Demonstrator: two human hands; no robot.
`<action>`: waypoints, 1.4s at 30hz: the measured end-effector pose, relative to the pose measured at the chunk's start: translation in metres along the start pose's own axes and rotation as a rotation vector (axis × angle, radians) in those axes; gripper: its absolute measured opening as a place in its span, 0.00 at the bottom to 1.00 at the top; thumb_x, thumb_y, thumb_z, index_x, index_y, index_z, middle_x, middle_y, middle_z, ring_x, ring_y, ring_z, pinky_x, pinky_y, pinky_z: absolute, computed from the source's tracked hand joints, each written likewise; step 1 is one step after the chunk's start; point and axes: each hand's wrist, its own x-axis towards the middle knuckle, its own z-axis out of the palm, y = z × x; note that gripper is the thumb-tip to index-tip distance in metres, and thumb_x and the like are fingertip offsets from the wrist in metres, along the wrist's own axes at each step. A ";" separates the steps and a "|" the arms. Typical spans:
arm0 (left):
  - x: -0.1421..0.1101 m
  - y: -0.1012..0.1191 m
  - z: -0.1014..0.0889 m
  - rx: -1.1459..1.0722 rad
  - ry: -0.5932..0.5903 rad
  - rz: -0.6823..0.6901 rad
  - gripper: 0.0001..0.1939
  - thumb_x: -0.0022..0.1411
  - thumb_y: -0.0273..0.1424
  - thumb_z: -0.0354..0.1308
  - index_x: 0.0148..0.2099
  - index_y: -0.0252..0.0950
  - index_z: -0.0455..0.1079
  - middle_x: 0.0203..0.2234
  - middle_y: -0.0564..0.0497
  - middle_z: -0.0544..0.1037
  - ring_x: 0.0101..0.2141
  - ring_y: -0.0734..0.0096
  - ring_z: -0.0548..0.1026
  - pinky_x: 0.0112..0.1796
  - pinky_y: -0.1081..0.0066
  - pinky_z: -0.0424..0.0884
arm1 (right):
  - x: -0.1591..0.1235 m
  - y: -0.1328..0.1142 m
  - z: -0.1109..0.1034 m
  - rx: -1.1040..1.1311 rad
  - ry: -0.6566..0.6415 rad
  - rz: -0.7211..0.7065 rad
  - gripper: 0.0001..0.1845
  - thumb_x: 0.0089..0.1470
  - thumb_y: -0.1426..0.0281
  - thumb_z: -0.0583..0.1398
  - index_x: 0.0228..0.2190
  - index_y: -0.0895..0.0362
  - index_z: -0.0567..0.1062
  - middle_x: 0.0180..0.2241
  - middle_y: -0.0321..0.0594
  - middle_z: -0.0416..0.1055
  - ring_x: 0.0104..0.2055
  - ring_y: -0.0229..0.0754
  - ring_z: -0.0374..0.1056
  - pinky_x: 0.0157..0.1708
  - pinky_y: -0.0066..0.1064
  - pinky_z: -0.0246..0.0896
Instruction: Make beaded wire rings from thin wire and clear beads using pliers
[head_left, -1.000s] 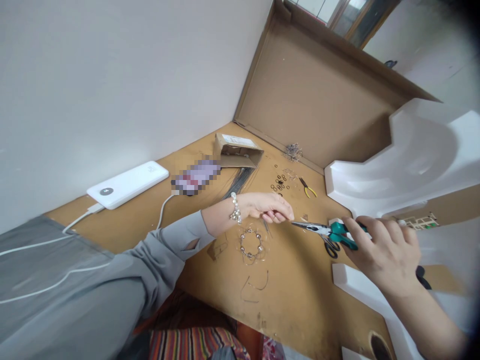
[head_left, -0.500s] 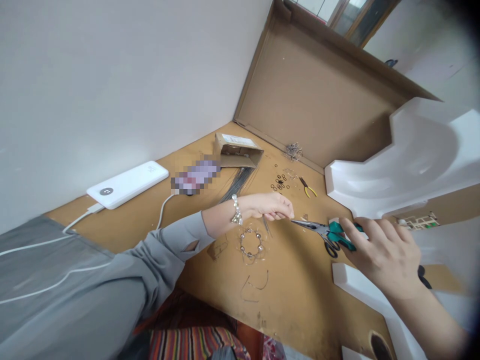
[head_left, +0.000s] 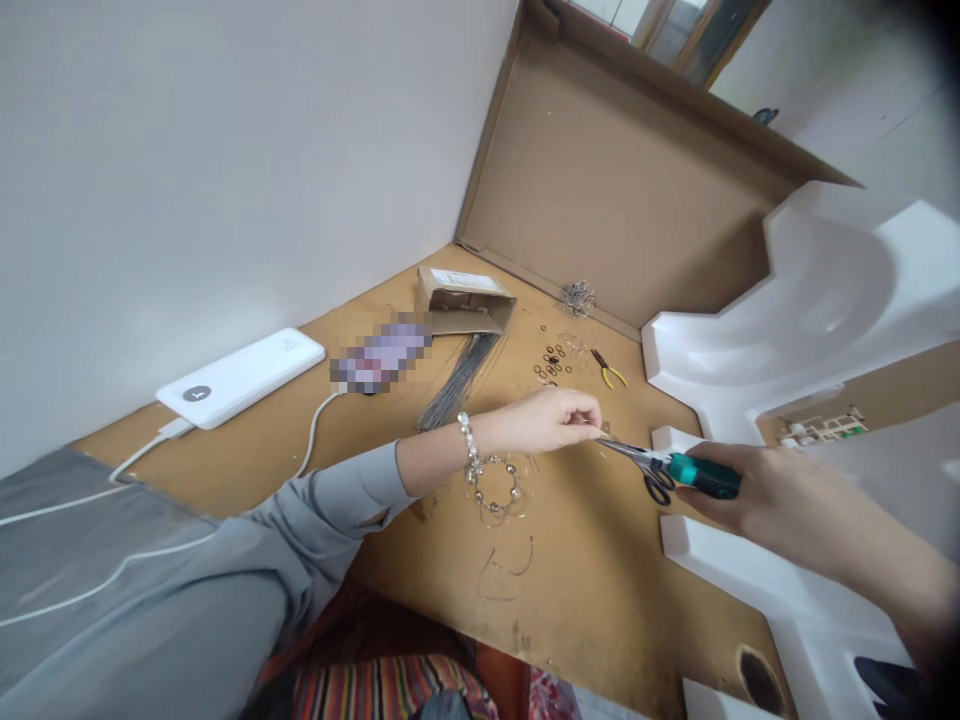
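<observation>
My left hand [head_left: 551, 420], a beaded bracelet [head_left: 469, 445] on its wrist, is closed in a pinch. What its fingertips hold is too small to make out. My right hand [head_left: 772, 490] is wrapped around the green handles of long-nose pliers [head_left: 703, 474]. The pliers point left, and their jaw tips meet the left fingertips. Black-handled scissors [head_left: 658, 490] lie on the table just below the pliers. Left of them a ring of wire and round beads [head_left: 496, 508] rests on the tabletop, with bent wire pieces [head_left: 511, 571] nearer me.
Straight wires [head_left: 454, 385] lie by an open small carton [head_left: 469, 318]. Beyond are dark rings [head_left: 551, 362], yellow-handled pliers [head_left: 611, 372] and a wire tangle [head_left: 577, 297]. A phone [head_left: 382, 355] and white power bank [head_left: 240, 378] sit left; white foam [head_left: 720, 365] stands right.
My right hand has turned over, so the pliers' handles now lie flatter and side-on. The left hand has moved slightly right, its pinch still at the jaw tips. The view has shifted a little.
</observation>
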 end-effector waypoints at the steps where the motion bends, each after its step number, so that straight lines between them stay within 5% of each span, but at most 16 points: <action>1: 0.001 0.000 -0.003 -0.071 -0.026 -0.067 0.07 0.57 0.33 0.58 0.33 0.34 0.66 0.23 0.56 0.67 0.25 0.79 0.64 0.27 0.76 0.59 | 0.000 0.000 -0.001 0.006 -0.069 -0.009 0.10 0.47 0.54 0.59 0.30 0.44 0.74 0.17 0.32 0.68 0.18 0.41 0.65 0.17 0.29 0.46; 5: 0.001 0.005 -0.016 -0.272 -0.126 -0.255 0.07 0.54 0.29 0.60 0.32 0.32 0.64 0.21 0.56 0.69 0.23 0.78 0.70 0.25 0.76 0.65 | 0.001 -0.004 -0.004 -0.005 -0.158 0.025 0.10 0.49 0.55 0.57 0.30 0.45 0.73 0.18 0.36 0.70 0.18 0.45 0.65 0.17 0.31 0.44; 11: -0.004 0.010 -0.028 -0.089 -0.093 -0.181 0.07 0.59 0.29 0.55 0.30 0.32 0.65 0.20 0.54 0.71 0.24 0.78 0.72 0.26 0.77 0.64 | 0.003 -0.013 -0.003 -0.017 -0.190 0.085 0.12 0.50 0.54 0.55 0.35 0.44 0.71 0.23 0.34 0.73 0.23 0.48 0.69 0.19 0.32 0.50; 15: -0.005 0.007 -0.031 0.106 -0.108 -0.083 0.10 0.63 0.30 0.49 0.29 0.34 0.61 0.20 0.56 0.69 0.22 0.80 0.67 0.27 0.77 0.60 | 0.002 -0.016 0.000 -0.054 -0.086 0.060 0.18 0.51 0.54 0.54 0.42 0.45 0.70 0.33 0.36 0.73 0.27 0.46 0.70 0.21 0.32 0.51; 21: -0.003 0.002 -0.027 0.281 -0.190 0.013 0.11 0.66 0.31 0.45 0.30 0.35 0.57 0.20 0.57 0.61 0.22 0.78 0.58 0.26 0.74 0.53 | -0.002 -0.021 0.000 -0.383 0.235 -0.097 0.14 0.52 0.59 0.55 0.35 0.55 0.73 0.30 0.46 0.71 0.33 0.52 0.66 0.29 0.38 0.53; 24: -0.002 -0.003 -0.023 0.448 -0.103 0.039 0.10 0.66 0.32 0.43 0.32 0.36 0.58 0.20 0.55 0.62 0.21 0.76 0.58 0.26 0.72 0.50 | -0.004 -0.022 0.001 -0.430 0.303 -0.108 0.16 0.52 0.61 0.55 0.40 0.56 0.72 0.34 0.49 0.72 0.36 0.56 0.66 0.31 0.41 0.53; 27: -0.003 -0.006 -0.018 0.686 0.030 0.146 0.10 0.65 0.31 0.43 0.33 0.36 0.61 0.23 0.52 0.66 0.23 0.73 0.59 0.26 0.70 0.47 | -0.005 -0.018 0.005 -0.199 0.148 -0.032 0.15 0.51 0.58 0.56 0.39 0.52 0.72 0.31 0.45 0.72 0.32 0.52 0.68 0.26 0.36 0.54; 30: -0.004 -0.007 -0.014 0.813 0.036 0.266 0.09 0.64 0.26 0.43 0.33 0.35 0.63 0.26 0.48 0.70 0.26 0.71 0.62 0.26 0.69 0.47 | -0.006 -0.013 0.009 0.127 -0.155 0.033 0.13 0.52 0.56 0.55 0.35 0.49 0.71 0.28 0.37 0.73 0.27 0.44 0.69 0.23 0.31 0.54; 32: -0.004 -0.009 -0.013 0.823 0.035 0.262 0.09 0.63 0.26 0.43 0.33 0.35 0.63 0.26 0.48 0.70 0.26 0.70 0.63 0.26 0.69 0.47 | -0.006 -0.012 0.011 0.184 -0.222 0.062 0.12 0.52 0.57 0.55 0.35 0.49 0.71 0.27 0.36 0.73 0.25 0.42 0.68 0.22 0.30 0.54; 38: 0.002 -0.021 -0.016 0.574 0.004 0.029 0.10 0.62 0.30 0.46 0.29 0.35 0.63 0.20 0.54 0.65 0.22 0.74 0.59 0.26 0.72 0.49 | -0.006 -0.008 0.017 -0.346 0.359 -0.023 0.17 0.54 0.59 0.54 0.41 0.55 0.71 0.35 0.49 0.72 0.38 0.54 0.66 0.34 0.39 0.53; 42: 0.005 -0.021 -0.019 0.109 -0.084 -0.150 0.12 0.61 0.33 0.49 0.26 0.34 0.60 0.17 0.57 0.60 0.19 0.79 0.56 0.23 0.75 0.51 | -0.010 -0.003 0.017 -0.334 0.467 -0.136 0.18 0.55 0.58 0.55 0.44 0.55 0.71 0.37 0.47 0.71 0.38 0.50 0.64 0.35 0.39 0.51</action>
